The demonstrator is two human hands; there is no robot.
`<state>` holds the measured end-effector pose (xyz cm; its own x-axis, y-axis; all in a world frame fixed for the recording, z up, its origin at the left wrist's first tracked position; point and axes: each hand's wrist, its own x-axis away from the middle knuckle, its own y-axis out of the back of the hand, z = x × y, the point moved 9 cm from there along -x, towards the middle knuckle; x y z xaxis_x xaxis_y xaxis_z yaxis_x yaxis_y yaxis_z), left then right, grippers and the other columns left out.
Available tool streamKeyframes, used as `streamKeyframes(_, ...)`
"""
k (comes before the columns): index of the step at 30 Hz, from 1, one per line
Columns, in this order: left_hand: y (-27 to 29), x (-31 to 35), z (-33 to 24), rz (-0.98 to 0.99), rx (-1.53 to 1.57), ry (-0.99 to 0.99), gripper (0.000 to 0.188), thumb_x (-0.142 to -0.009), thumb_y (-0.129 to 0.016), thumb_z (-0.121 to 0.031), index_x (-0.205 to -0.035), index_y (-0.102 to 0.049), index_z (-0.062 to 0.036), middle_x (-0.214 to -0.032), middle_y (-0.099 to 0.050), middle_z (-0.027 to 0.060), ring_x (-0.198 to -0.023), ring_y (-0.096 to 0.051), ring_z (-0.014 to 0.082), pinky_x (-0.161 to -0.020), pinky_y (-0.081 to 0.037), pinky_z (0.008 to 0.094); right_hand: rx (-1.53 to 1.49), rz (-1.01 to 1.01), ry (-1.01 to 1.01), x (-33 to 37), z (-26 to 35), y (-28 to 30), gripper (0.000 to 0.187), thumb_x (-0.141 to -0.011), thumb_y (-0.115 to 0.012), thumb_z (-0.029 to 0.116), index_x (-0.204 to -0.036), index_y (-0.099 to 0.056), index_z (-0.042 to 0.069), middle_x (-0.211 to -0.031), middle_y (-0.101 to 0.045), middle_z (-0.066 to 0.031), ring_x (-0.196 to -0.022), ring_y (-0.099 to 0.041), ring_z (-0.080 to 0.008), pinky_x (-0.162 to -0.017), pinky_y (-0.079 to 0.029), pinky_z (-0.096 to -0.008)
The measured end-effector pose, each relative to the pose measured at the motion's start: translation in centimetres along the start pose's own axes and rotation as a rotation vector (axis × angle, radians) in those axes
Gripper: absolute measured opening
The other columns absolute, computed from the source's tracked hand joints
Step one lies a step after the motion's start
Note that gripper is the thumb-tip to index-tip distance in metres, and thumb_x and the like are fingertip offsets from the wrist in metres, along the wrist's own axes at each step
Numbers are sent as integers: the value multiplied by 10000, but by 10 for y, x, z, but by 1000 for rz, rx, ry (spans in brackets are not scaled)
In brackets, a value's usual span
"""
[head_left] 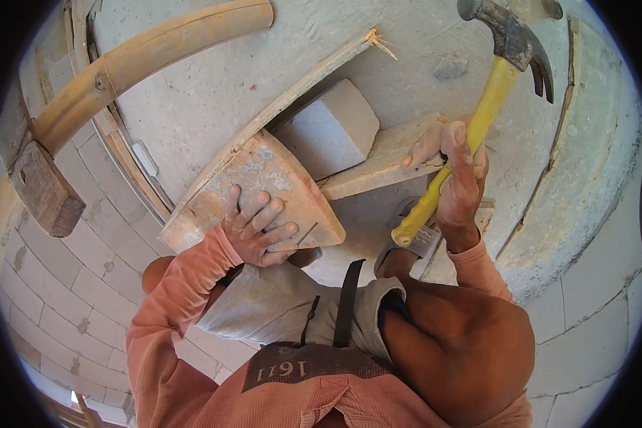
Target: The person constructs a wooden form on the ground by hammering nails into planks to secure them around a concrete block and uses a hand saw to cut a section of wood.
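My left hand [255,227] lies with fingers spread on a broad, plaster-stained wooden board [260,171]. A nail [307,234] shows on that board, just right of my fingers. In my right hand [460,187] is a claw hammer [491,103] with a yellow handle; its dark metal head points up and away from me. My right fingertips are by the end of a short plank [381,162], which runs left to the broad board. Along the board's far side extends a long thin strip of wood [292,94], splintered at its tip. A pale block [335,125] sits between strip and plank.
A curved-looking bamboo pole [164,48] crosses the upper left, with a weathered wood piece [46,189] beside it. A rough concrete ledge [592,150] borders the right. Block walling [85,285] lies at left. My sandalled foot [399,262] is below the plank.
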<state>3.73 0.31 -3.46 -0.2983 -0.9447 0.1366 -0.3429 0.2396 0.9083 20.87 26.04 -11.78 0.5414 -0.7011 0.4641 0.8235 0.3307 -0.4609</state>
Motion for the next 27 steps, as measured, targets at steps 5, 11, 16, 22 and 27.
streamKeyframes(5, 1, 2, -13, -9, 10, 23, 632, -895, -565, -598, -1455, -570, -306, -1606, -423, 110, -1545, -295, 319, -1253, -80, 654, -74, 10, -49, 2, -14, 5, 226, -1103, -401, 233, -1034, -476, 31, -782, -589, -129, -719, -617, -210, -738, -507, -324)
streamKeyframes(11, 7, -3, -6, -40, -63, 78, 652, -906, -553, -598, -1487, -542, -304, -1615, -420, 106, -1539, -312, 317, -1245, -94, 659, -18, -146, -68, -9, -3, 15, 286, -1097, -466, 297, -967, -515, 48, -801, -602, -107, -730, -600, -187, -734, -493, -300)
streamKeyframes(16, 7, 2, -5, -32, -4, 98, 661, -896, -577, -587, -1496, -530, -317, -1628, -404, 99, -1547, -297, 307, -1247, -83, 662, 615, -323, -60, -1, 21, 105, 343, -1044, -624, 375, -941, -593, 49, -724, -549, -37, -682, -572, -123, -659, -497, -299)
streamKeyframes(22, 4, 8, -10, -22, -53, 110, 718, -847, -621, -610, -1503, -516, -338, -1644, -385, 75, -1554, -287, 292, -1253, -71, 659, 1072, -436, -407, 43, 28, 170, 392, -1027, -661, 397, -939, -657, 15, -688, -508, -14, -687, -551, -125, -659, -475, -318)
streamKeyframes(27, 7, 8, -7, -41, -58, 119, 739, -835, -632, -593, -1511, -510, -323, -1653, -372, 69, -1557, -283, 284, -1247, -81, 676, 1139, -207, 7, 73, 13, 94, 349, -1038, -644, 316, -1162, -625, -9, -982, -693, -138, -851, -650, -215, -809, -531, -358)
